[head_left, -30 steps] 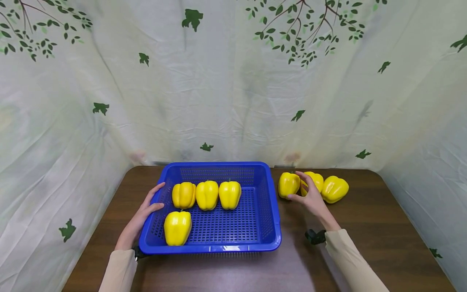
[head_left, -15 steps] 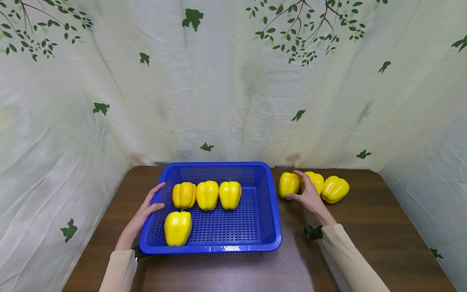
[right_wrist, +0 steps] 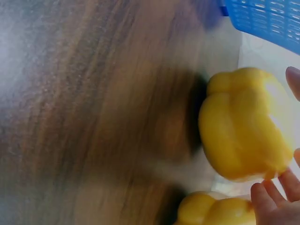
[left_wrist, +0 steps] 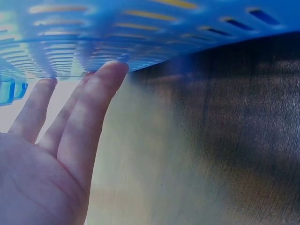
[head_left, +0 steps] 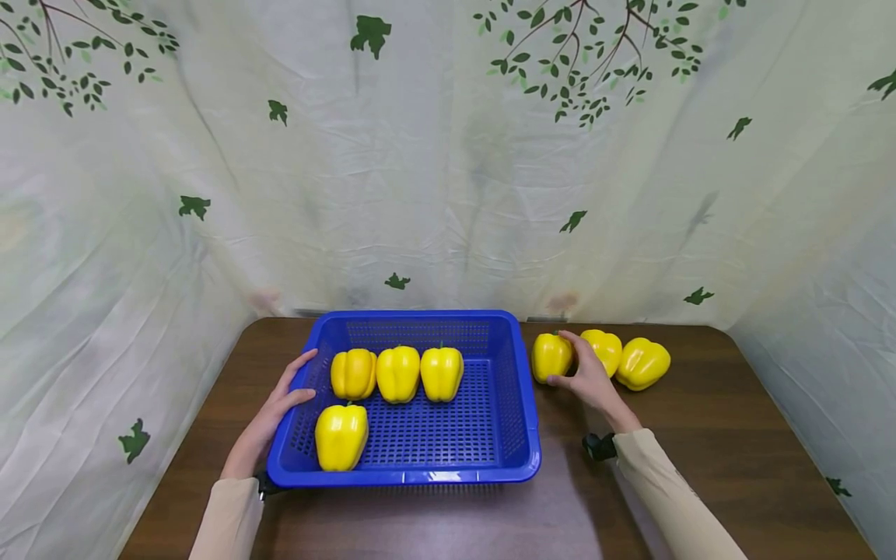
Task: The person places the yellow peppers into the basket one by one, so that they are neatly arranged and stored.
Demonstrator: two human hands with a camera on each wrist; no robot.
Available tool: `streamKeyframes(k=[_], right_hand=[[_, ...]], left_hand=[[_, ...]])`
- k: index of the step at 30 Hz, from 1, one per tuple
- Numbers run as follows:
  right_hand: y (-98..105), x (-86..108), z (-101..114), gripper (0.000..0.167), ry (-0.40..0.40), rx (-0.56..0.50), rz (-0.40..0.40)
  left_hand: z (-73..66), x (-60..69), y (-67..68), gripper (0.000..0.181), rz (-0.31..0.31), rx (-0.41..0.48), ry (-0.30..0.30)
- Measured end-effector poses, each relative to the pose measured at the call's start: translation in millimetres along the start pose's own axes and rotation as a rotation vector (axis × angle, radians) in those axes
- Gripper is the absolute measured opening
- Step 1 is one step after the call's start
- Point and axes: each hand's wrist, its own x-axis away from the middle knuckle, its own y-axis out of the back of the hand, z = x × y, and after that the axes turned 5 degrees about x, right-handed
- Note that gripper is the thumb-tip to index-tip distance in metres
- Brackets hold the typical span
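A blue basket (head_left: 523,459) holds several yellow peppers: three side by side (head_left: 397,375) towards the back, one (head_left: 340,438) at front left. My left hand (head_left: 269,416) rests at its left edge; the left wrist view shows the fingers (left_wrist: 86,117) straight against the slotted wall (left_wrist: 108,47). Just right of the basket, my right hand (head_left: 595,381) holds a yellow pepper (head_left: 551,358) between thumb and fingers, near the table top. The right wrist view shows this pepper (right_wrist: 246,124) with fingertips (right_wrist: 276,197) at its lower end and the thumb off to one side.
Two more yellow peppers (head_left: 607,350) (head_left: 642,363) lie on the brown wooden table (head_left: 707,435) beyond my right hand, near the back edge. Behind the table hangs a pale curtain (head_left: 448,194) printed with leaves.
The pepper at my right hand has shifted slightly left towards the basket, and the hand has moved with it. The left hand and basket have stayed put.
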Motion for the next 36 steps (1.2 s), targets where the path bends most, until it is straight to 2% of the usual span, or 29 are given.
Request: streamKeyframes(k=[9, 19, 30, 36], right_hand=[[-2.5, 3.5, -3.8, 0.084, 0.046, 0.023, 0.019], [-5.6, 3.4, -7.5, 0.082, 0.091, 0.078, -0.015], [-6.6, 7.5, -6.2, 0.081, 0.059, 0.094, -0.044], [-1.2, 9.4, 1.3, 0.081, 0.041, 0.019, -0.070]], left_hand=[[-1.4, 1.0, -0.7, 0.062, -0.009, 0.000, 0.021], [-1.1, 0.7, -1.0, 0.063, -0.006, -0.005, 0.015], [-1.0, 0.4, -1.8, 0.062, -0.007, -0.009, 0.014], [-1.1, 1.4, -1.6, 0.062, -0.011, 0.000, 0.017]])
